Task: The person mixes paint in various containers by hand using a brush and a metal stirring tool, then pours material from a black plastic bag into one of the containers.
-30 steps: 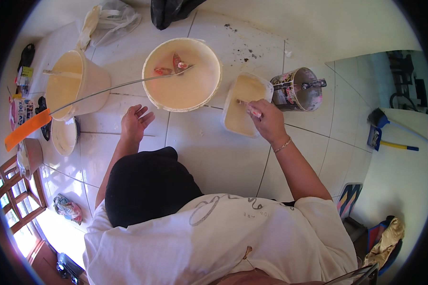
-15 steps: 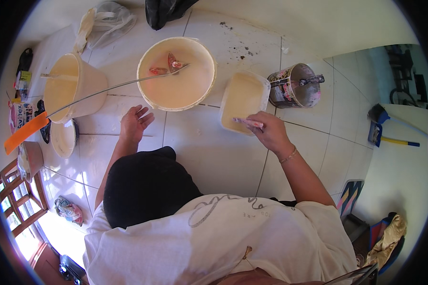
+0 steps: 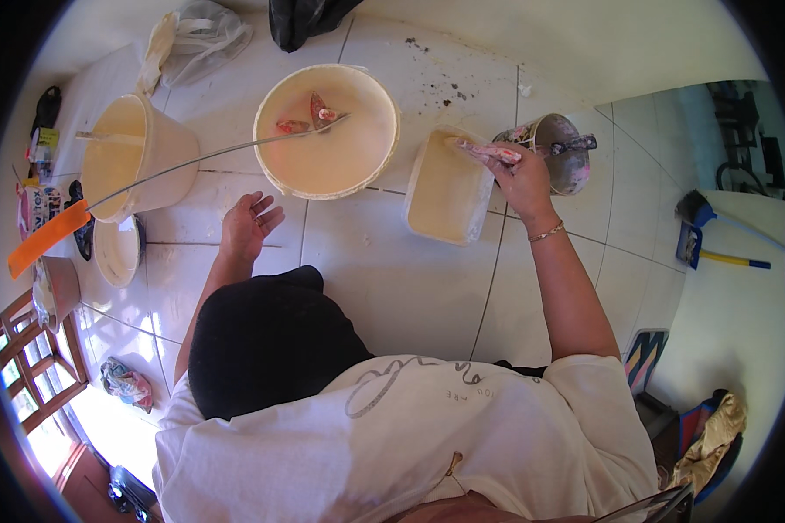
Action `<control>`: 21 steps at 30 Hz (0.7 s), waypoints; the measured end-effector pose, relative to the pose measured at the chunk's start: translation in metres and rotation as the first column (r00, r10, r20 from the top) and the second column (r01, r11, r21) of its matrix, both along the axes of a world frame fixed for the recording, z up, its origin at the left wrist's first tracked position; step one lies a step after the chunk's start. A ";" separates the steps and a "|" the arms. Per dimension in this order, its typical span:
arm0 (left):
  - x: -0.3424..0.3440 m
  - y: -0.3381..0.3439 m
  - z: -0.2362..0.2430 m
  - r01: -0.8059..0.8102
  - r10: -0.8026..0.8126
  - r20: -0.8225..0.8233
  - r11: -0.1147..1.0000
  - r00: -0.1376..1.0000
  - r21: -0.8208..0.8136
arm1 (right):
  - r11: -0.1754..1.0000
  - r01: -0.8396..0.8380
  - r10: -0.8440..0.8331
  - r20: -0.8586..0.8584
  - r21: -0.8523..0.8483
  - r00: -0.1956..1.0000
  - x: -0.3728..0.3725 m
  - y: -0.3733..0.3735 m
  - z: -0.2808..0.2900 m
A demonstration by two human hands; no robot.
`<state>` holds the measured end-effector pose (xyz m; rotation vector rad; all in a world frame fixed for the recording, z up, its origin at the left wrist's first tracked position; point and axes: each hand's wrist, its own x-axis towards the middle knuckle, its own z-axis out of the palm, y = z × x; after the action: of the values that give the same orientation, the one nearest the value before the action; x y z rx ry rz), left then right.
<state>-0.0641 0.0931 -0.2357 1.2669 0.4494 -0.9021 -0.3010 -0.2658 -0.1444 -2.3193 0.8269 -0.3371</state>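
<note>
My right hand [image 3: 525, 179] grips a paintbrush with a pink-and-white smeared handle [image 3: 500, 154]. Its head reaches over the far right corner of a shallow rectangular tray [image 3: 473, 228] coated in cream paint. Palm up, my left hand [image 3: 249, 225] is empty, fingers apart, just above the floor in front of a round cream bucket [image 3: 385, 166]. Inside that bucket are pale paint and red-stained pieces [image 3: 320, 112] I cannot identify. A thin rod with a flat orange end [image 3: 50, 239] slants across the view, its far tip appearing over the bucket.
Right of the tray stands a paint-stained can [image 3: 576, 173] with a brush across it. On the left are another bucket [image 3: 167, 157], a lid [image 3: 116, 254] and a smaller tub [image 3: 59, 292]. Plastic bags [image 3: 205, 48] lie at the back; a brush and dustpan [image 3: 691, 240] lean on the right.
My right hand and the paintbrush have moved away from me and to the right, from the tray's near right side to its far right corner. My left hand is nearly still.
</note>
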 end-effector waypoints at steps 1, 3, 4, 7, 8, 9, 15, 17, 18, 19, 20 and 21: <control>0.001 0.001 -0.002 0.001 -0.001 -0.002 1.000 1.000 0.000 | 1.000 0.001 -0.001 -0.002 0.000 1.000 -0.001 0.001 -0.002; 0.002 0.002 -0.006 0.010 -0.010 -0.009 1.000 1.000 -0.018 | 0.998 0.065 -0.065 0.057 0.005 0.996 -0.002 0.003 -0.007; 0.002 0.000 -0.005 0.011 -0.012 -0.012 1.000 1.000 -0.018 | 0.998 0.066 -0.066 0.055 0.005 0.996 -0.007 0.003 -0.015; 0.002 -0.001 -0.003 0.009 -0.009 -0.006 1.000 1.000 -0.019 | 0.996 0.087 -0.086 0.025 -0.031 0.996 -0.019 0.009 -0.029; 0.003 0.000 -0.006 0.026 -0.026 -0.004 1.000 1.000 -0.012 | 0.994 0.113 -0.113 0.039 0.000 0.993 -0.021 0.017 -0.028; 0.003 0.001 -0.008 0.043 -0.043 -0.002 0.999 0.999 -0.006 | 0.990 0.139 -0.141 0.052 0.032 0.989 -0.022 0.025 -0.027; 0.004 0.000 -0.008 0.048 -0.048 -0.008 0.999 0.999 0.005 | 0.986 0.143 -0.143 -0.001 0.088 0.990 -0.037 0.063 -0.021; 0.002 -0.001 -0.006 0.053 -0.053 -0.010 0.999 0.999 0.005 | 0.990 0.118 -0.122 0.051 0.071 0.991 -0.031 0.063 -0.010; 0.002 -0.002 -0.006 0.056 -0.056 -0.010 0.998 0.998 0.004 | 0.994 0.092 -0.097 0.105 0.053 0.990 -0.028 0.061 -0.006; 0.002 -0.002 -0.006 0.061 -0.061 -0.012 0.998 0.998 0.003 | 0.994 0.097 -0.102 0.104 0.051 0.989 -0.025 0.056 -0.005; 0.002 -0.003 -0.008 0.063 -0.063 -0.011 0.998 0.998 -0.002 | 0.994 0.093 -0.101 0.195 0.053 0.975 -0.020 0.049 -0.007; 0.002 -0.003 -0.008 0.065 -0.065 -0.011 0.998 0.998 -0.007 | 0.995 0.088 -0.100 0.285 0.054 0.953 -0.015 0.042 -0.007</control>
<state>-0.0617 0.0902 -0.2440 1.2766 0.4154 -0.9648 -0.3160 -0.2237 -0.1519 -2.1309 0.7907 -0.6756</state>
